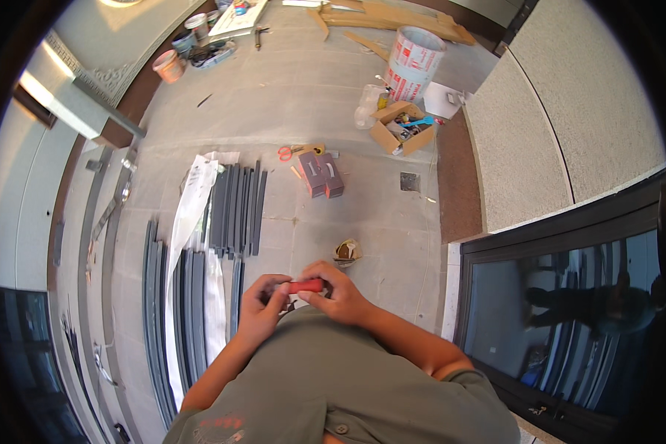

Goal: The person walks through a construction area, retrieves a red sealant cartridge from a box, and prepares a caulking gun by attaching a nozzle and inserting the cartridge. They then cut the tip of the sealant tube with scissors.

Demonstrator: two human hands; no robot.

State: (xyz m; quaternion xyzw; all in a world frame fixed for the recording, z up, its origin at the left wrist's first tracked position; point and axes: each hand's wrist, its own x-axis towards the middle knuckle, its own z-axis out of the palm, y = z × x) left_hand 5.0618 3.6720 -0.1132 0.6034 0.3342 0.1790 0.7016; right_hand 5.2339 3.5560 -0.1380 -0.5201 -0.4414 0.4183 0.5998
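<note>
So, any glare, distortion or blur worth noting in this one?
Head view: the wide lens bows the wall and door frame near the black rim, the door glass carries a reflection, and the red item between left hand and right hand is too small to judge slight blur.

Holding a red elongated object (308, 286) between left hand (263, 299) and right hand (340, 294) below frame centre; overlooking dark strips (233, 211) left of centre, dark boxes (314, 177) above centre and, at upper right, an open cardboard box (386, 139) below a red-marked white cylinder (414, 63).
</note>
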